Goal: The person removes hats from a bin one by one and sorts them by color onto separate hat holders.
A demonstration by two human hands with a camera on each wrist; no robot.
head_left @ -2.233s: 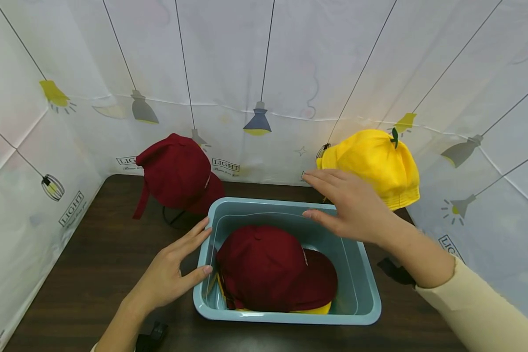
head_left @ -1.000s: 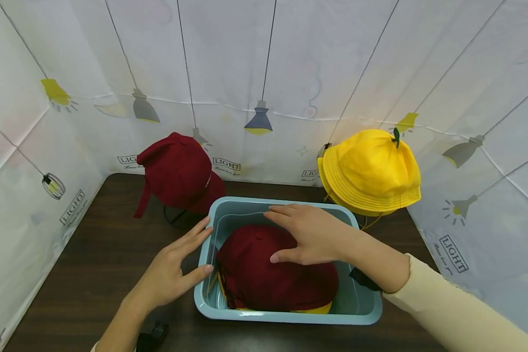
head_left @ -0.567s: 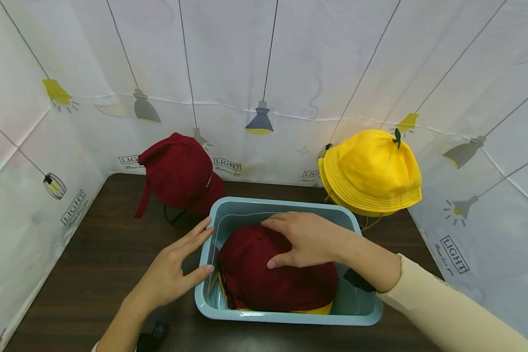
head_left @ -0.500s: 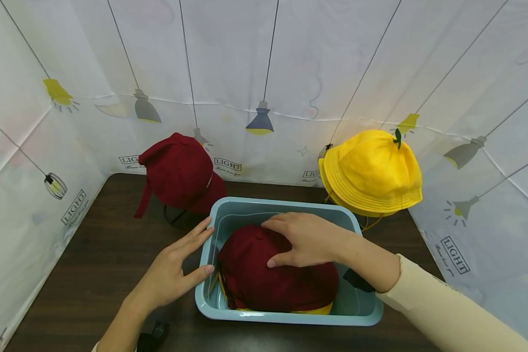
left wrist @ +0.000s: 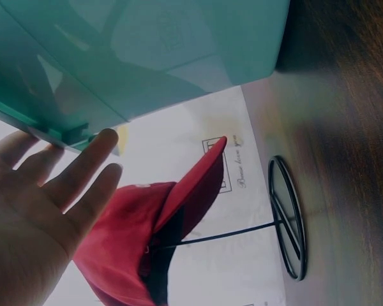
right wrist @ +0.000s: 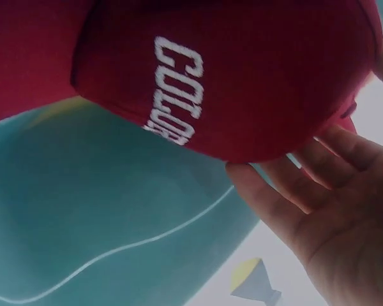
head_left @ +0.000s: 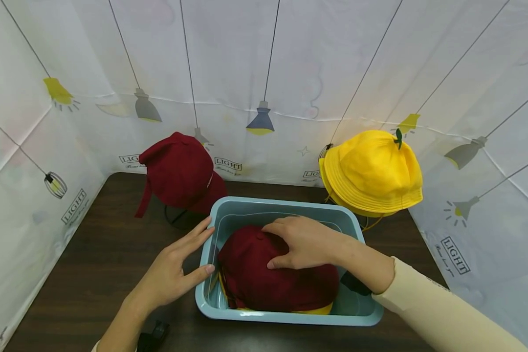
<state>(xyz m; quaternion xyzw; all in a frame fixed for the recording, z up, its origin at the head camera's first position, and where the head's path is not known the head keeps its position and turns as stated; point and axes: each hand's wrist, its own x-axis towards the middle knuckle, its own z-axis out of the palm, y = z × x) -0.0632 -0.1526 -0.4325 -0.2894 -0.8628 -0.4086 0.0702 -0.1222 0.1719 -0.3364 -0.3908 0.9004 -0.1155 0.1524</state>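
On my feed the red cap sits lengthwise in the tub, brim pointing right, right hand gripping it, left hand splayed alongside.

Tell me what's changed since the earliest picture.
The right hand moved left and toward the person, from in front of the yellow hat onto the red cap in the blue bin; whether it grips is unclear. The left hand at the bin's left rim, the bin, and all the headwear, including the rear cap, stayed put.
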